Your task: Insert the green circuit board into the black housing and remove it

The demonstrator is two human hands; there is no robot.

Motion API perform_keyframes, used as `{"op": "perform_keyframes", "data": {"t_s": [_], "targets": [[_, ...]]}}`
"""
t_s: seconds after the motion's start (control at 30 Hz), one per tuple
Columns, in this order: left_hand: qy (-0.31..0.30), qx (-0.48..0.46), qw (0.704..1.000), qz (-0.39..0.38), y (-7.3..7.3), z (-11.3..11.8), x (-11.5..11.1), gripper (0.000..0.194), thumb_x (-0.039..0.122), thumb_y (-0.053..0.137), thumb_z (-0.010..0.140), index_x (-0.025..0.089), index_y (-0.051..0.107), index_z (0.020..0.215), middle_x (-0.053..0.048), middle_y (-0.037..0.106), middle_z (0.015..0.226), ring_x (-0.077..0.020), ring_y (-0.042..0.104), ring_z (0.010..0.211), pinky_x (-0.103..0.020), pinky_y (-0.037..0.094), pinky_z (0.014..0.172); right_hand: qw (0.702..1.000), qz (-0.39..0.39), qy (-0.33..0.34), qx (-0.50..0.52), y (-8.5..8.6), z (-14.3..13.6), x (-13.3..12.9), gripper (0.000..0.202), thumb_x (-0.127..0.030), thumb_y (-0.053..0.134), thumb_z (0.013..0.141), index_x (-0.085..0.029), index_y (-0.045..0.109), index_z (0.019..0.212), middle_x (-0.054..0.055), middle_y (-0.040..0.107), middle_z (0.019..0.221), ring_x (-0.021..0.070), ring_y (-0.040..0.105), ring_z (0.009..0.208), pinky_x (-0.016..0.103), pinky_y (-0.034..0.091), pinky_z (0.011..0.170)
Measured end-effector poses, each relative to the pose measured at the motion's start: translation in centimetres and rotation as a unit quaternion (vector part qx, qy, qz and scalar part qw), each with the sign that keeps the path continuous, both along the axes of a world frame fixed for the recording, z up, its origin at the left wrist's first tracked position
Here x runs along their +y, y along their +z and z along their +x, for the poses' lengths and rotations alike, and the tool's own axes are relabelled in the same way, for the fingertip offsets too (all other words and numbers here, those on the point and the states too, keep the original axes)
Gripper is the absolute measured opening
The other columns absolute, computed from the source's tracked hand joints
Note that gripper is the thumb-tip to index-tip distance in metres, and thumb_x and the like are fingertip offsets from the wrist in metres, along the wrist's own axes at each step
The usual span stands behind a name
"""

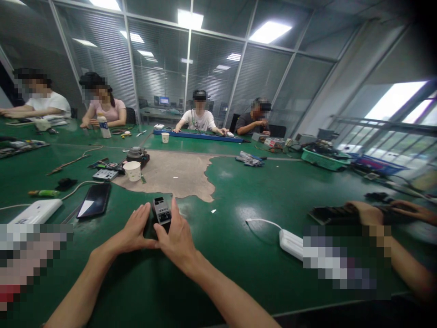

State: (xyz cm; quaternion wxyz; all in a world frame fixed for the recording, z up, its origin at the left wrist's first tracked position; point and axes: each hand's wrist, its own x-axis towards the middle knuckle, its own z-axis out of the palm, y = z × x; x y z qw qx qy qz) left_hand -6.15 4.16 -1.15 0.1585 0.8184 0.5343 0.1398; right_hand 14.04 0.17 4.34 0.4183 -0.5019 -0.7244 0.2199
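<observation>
A small black box-shaped module (161, 210) with sockets on its grey-black upper face is between my hands, at or just above the green table (239, 273). My right hand (179, 237) has its thumb over the near end and its index finger along the right side, gripping it. To the left of the module, my left hand (134, 230) is open, fingers stretched out together and its thumb reaching across to the right hand. A black smartphone (94, 200) lies farther left. Behind the module is a torn brown sheet (170, 175).
A paper cup (132, 171) stands beside electronic parts (138, 156). White power banks (293, 243) (37, 212) lie on both sides. At right, another person's hands (367, 213) touch a dark part. Gloves (249, 159) and a green basket (326, 158) are farther off; several people sit opposite.
</observation>
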Motion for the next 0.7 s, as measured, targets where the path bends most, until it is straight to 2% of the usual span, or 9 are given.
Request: {"op": "perform_keyframes", "data": {"t_s": [0.1,0.2,0.4,0.57,0.7], "targets": [[-0.007,0.006,1.0,-0.007,0.1,0.0,0.0,0.127,0.075,0.067,0.068,0.014,0.0,0.157,-0.026,0.01,0.161,-0.0456,0.005,0.146,-0.063,0.014,0.115,0.999,0.032,-0.002,0.03,1.2,1.4,0.4,0.085,-0.029,0.062,0.084,-0.011,0.016,0.154,0.018,0.055,0.138,0.0307,0.056,0.125,0.045,0.046,0.105],[-0.013,0.019,1.0,-0.006,0.5,0.2,-0.1,0.126,0.076,0.067,0.068,0.014,0.002,0.157,-0.025,0.011,0.161,-0.0456,0.006,0.146,-0.063,0.015,0.115,0.999,0.035,-0.02,0.024,1.3,3.7,1.0,0.082,-0.028,0.062,0.085,-0.012,0.02,0.154,0.017,0.058,0.136,0.0298,0.056,0.125,0.046,0.045,0.106],[-0.011,0.013,1.0,-0.002,1.4,0.7,-0.2,0.118,0.072,0.065,0.072,0.017,0.004,0.158,-0.021,0.013,0.161,-0.0431,0.01,0.147,-0.061,0.019,0.116,0.997,-0.003,-0.067,-0.026,-1.3,7.4,1.4,0.08,-0.026,0.061,0.084,-0.009,0.023,0.152,0.021,0.057,0.135,0.0326,0.058,0.123,0.05,0.046,0.104],[0.004,0.007,1.0,-0.004,1.2,0.8,0.0,0.115,0.069,0.066,0.073,0.015,0.01,0.157,-0.02,0.015,0.161,-0.0418,0.011,0.147,-0.057,0.021,0.117,0.996,-0.008,-0.071,-0.05,-3.3,7.8,1.3,0.081,-0.027,0.061,0.084,-0.005,0.022,0.152,0.025,0.051,0.141,0.0344,0.053,0.128,0.05,0.045,0.104],[0.0,0.015,1.0,0.005,1.1,0.7,0.0,0.112,0.07,0.063,0.075,0.016,0.012,0.157,-0.02,0.016,0.161,-0.0412,0.013,0.147,-0.057,0.022,0.116,0.997,0.023,-0.068,-0.04,-4.2,8.1,1.1,0.085,-0.03,0.063,0.083,-0.005,0.02,0.153,0.024,0.042,0.148,0.0331,0.042,0.138,0.05,0.039,0.111]]}}
